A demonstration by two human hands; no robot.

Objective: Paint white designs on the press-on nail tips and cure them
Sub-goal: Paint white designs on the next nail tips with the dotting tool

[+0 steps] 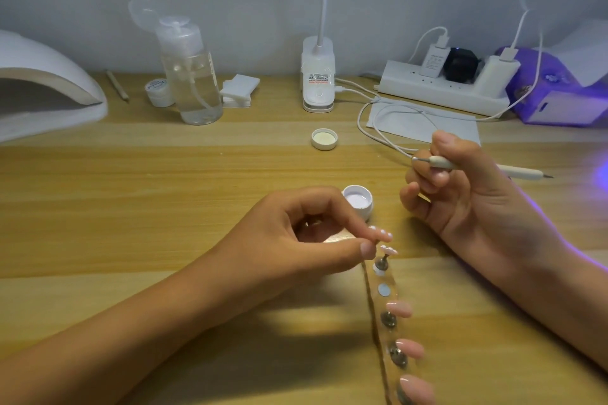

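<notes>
A clear strip (390, 309) runs toward me across the wooden table, carrying pink nail tips (399, 308) on small metal stands. My left hand (296, 237) pinches one nail tip (378, 234) that bears white dots, right at the strip's far end. Another dotted tip (389, 250) sits on its stand just beside it. My right hand (460, 187) grips a white dotting pen (477, 167), its ball tip pointing left, above and right of an open white jar of paint (358, 202).
The jar's lid (324, 139) lies further back. A white curing lamp (42, 89) stands far left, a second lamp (559, 99) glowing purple far right. A pump bottle (192, 76), small pot (158, 92), cotton pads (238, 90), desk-lamp base (318, 76), power strip (444, 89) and cables line the back.
</notes>
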